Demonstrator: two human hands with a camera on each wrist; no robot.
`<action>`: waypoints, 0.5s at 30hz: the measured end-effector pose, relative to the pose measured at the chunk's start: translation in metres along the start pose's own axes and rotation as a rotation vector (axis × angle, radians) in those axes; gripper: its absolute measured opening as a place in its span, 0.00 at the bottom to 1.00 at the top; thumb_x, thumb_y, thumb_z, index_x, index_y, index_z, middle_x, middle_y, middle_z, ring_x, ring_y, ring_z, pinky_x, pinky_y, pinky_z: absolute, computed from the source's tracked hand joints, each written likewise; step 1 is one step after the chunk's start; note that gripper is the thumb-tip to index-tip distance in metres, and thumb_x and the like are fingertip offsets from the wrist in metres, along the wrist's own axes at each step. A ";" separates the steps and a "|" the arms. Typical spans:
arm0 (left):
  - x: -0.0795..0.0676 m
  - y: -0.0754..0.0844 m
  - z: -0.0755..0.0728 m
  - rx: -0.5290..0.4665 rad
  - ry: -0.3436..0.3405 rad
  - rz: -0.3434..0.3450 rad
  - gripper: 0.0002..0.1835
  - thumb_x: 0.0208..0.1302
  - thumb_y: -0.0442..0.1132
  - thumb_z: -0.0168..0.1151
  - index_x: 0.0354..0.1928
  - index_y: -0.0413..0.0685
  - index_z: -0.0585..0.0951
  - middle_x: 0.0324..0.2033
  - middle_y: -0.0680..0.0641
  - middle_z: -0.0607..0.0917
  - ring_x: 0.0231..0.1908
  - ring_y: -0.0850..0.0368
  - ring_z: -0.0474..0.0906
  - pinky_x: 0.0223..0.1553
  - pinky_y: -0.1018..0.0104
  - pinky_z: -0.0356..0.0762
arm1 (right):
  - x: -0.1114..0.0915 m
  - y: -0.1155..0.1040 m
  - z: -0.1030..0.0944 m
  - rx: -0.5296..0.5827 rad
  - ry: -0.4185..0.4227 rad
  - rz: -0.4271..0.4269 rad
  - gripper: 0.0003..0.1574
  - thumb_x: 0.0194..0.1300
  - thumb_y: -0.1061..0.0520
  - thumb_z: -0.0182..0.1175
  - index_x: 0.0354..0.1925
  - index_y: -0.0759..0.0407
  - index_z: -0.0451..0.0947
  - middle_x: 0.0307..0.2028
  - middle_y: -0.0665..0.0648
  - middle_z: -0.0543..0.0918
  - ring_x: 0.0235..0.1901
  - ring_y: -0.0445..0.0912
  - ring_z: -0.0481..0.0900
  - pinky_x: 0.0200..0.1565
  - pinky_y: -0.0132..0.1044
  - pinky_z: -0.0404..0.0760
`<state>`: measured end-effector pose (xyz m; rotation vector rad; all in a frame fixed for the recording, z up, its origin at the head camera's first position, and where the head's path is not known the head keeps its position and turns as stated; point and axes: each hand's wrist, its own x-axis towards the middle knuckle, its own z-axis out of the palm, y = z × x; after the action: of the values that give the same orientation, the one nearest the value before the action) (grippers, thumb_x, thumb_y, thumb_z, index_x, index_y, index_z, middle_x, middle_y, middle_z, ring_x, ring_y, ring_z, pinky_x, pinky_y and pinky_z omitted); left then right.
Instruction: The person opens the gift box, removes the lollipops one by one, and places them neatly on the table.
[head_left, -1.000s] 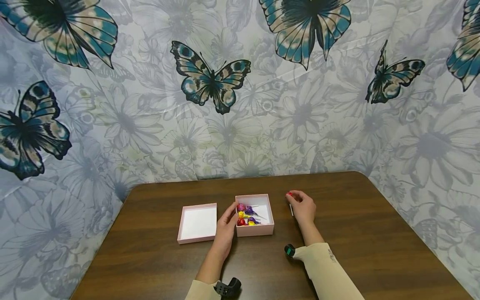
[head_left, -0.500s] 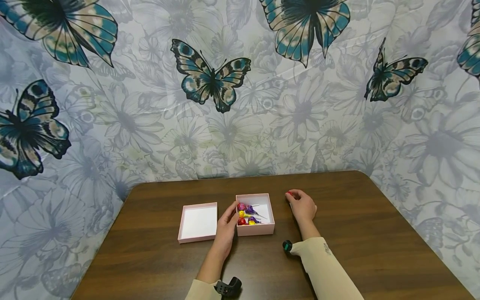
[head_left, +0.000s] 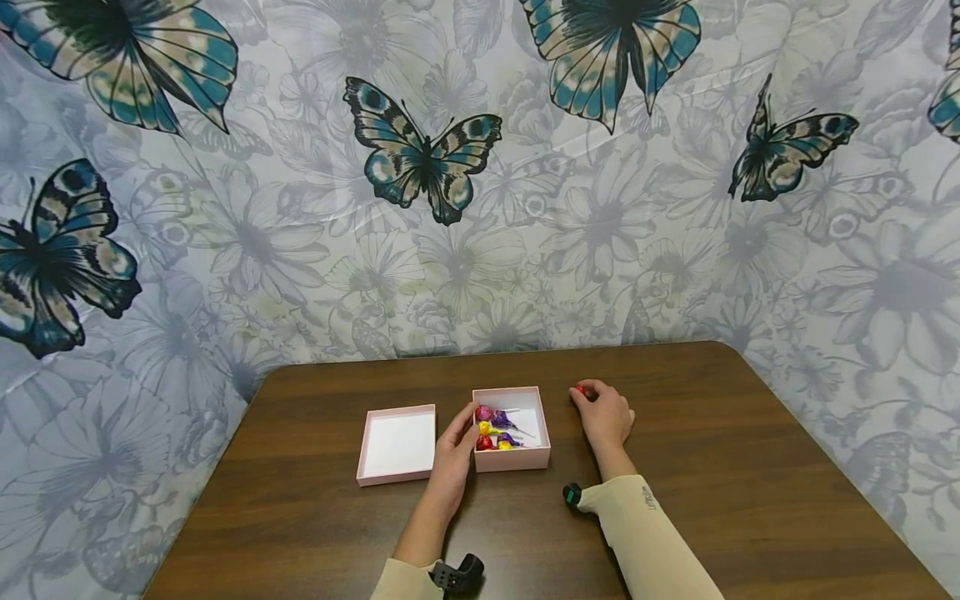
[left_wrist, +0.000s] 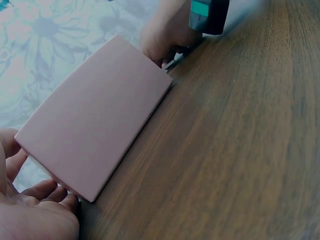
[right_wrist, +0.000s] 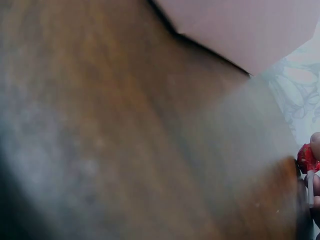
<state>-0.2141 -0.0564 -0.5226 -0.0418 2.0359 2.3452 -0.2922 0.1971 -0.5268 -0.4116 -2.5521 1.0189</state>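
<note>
A pink box [head_left: 512, 460] with a white inside stands open on the table, holding several foil-wrapped lollipops [head_left: 501, 418] in red, pink, purple and yellow. My left hand [head_left: 448, 467] holds the box at its left wall, the thumb over the rim; in the left wrist view, curled fingers [left_wrist: 42, 190] lie against that side. To the right of the box, my right hand [head_left: 606, 417] pinches a red lollipop [head_left: 580, 388] just above the table. Its red wrapper [right_wrist: 306, 159] and pale stick [right_wrist: 310, 187] show at the edge of the right wrist view.
A pink-edged lid [head_left: 397, 446], white inside, lies to the left of the box. The brown wooden table [head_left: 540, 542] ends at a butterfly-patterned cloth [head_left: 600, 250] behind. Each wrist wears a black band, the left one [head_left: 457, 575] near the table's front.
My right hand shifts very slightly left and its forearm moves a little with it, the red lollipop still pinched. The left hand and box stay nearly in place.
</note>
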 end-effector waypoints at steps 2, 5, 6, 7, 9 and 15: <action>0.000 0.000 0.000 0.001 0.002 -0.002 0.24 0.77 0.38 0.50 0.72 0.55 0.69 0.76 0.45 0.64 0.78 0.41 0.51 0.77 0.42 0.48 | 0.000 0.001 0.001 -0.004 0.004 -0.002 0.17 0.61 0.43 0.69 0.45 0.49 0.86 0.42 0.54 0.90 0.44 0.60 0.81 0.48 0.56 0.67; -0.001 0.000 -0.001 0.007 0.005 -0.006 0.24 0.77 0.39 0.50 0.72 0.55 0.69 0.76 0.45 0.64 0.78 0.41 0.51 0.77 0.41 0.48 | -0.001 0.002 0.002 -0.007 0.002 0.000 0.19 0.62 0.42 0.69 0.47 0.49 0.86 0.43 0.55 0.89 0.45 0.59 0.80 0.48 0.56 0.67; -0.001 0.000 -0.002 0.009 0.003 -0.005 0.24 0.77 0.39 0.50 0.72 0.55 0.69 0.76 0.45 0.64 0.78 0.41 0.50 0.77 0.41 0.48 | -0.002 0.002 0.001 -0.008 0.002 0.000 0.19 0.62 0.42 0.68 0.47 0.50 0.86 0.43 0.55 0.88 0.45 0.60 0.80 0.48 0.56 0.67; -0.001 -0.001 -0.002 0.009 0.003 -0.007 0.24 0.77 0.39 0.50 0.72 0.55 0.69 0.76 0.45 0.64 0.78 0.41 0.50 0.77 0.41 0.48 | -0.002 0.001 0.001 -0.006 0.001 0.001 0.19 0.62 0.42 0.68 0.47 0.50 0.85 0.43 0.55 0.88 0.45 0.60 0.79 0.48 0.56 0.68; -0.001 -0.001 -0.002 0.010 0.001 -0.006 0.24 0.77 0.39 0.50 0.72 0.54 0.69 0.76 0.45 0.63 0.78 0.41 0.50 0.77 0.41 0.47 | -0.004 0.001 -0.001 0.002 0.003 0.001 0.20 0.63 0.42 0.68 0.48 0.51 0.85 0.43 0.56 0.87 0.46 0.60 0.78 0.49 0.56 0.68; -0.002 -0.001 -0.002 0.013 -0.002 -0.006 0.24 0.77 0.38 0.49 0.72 0.54 0.69 0.76 0.45 0.63 0.78 0.41 0.50 0.77 0.41 0.48 | -0.006 0.001 -0.003 0.036 -0.002 0.012 0.22 0.65 0.41 0.65 0.51 0.52 0.83 0.45 0.58 0.85 0.49 0.60 0.77 0.52 0.57 0.67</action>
<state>-0.2125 -0.0586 -0.5239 -0.0459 2.0470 2.3275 -0.2851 0.1970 -0.5269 -0.4166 -2.5323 1.0684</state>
